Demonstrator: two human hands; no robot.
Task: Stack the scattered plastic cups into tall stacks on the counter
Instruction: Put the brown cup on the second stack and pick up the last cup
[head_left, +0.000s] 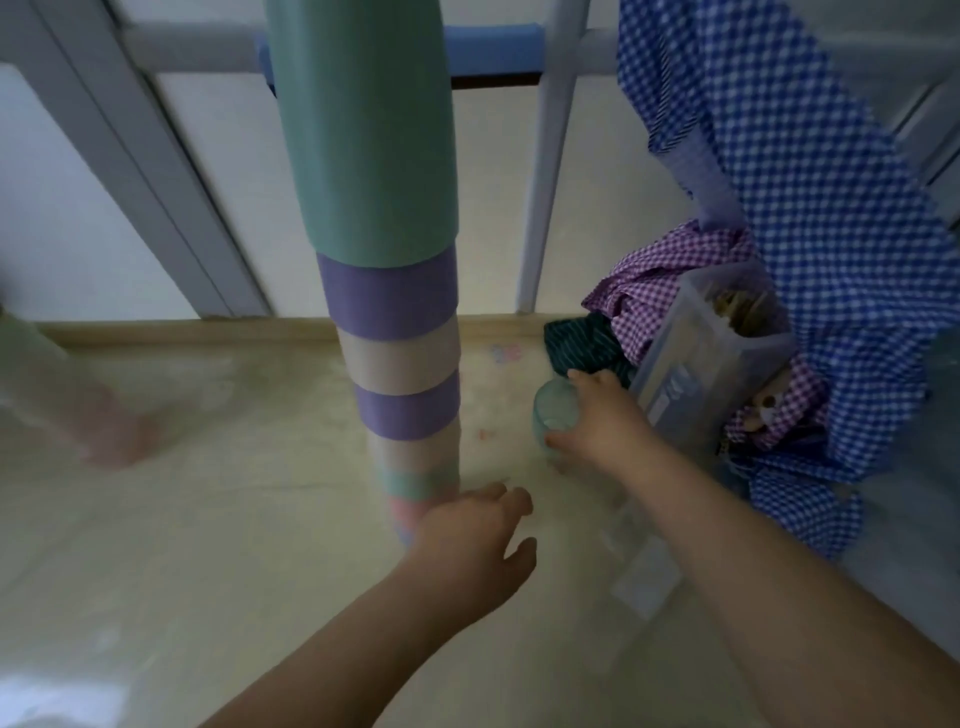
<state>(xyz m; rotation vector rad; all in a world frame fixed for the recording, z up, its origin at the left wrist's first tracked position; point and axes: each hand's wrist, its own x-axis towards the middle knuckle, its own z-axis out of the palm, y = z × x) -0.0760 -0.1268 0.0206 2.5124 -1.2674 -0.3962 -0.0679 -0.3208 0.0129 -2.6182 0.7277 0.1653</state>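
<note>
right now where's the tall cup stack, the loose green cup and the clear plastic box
cup stack (402, 312) head view, on a purple band midway up the stack
green cup (553, 410) head view, on its see-through side, in the right hand's grip
clear plastic box (711, 358) head view, on its tilted side wall

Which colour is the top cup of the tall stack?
Teal green; the top cup shows clearly in the head view.
</note>
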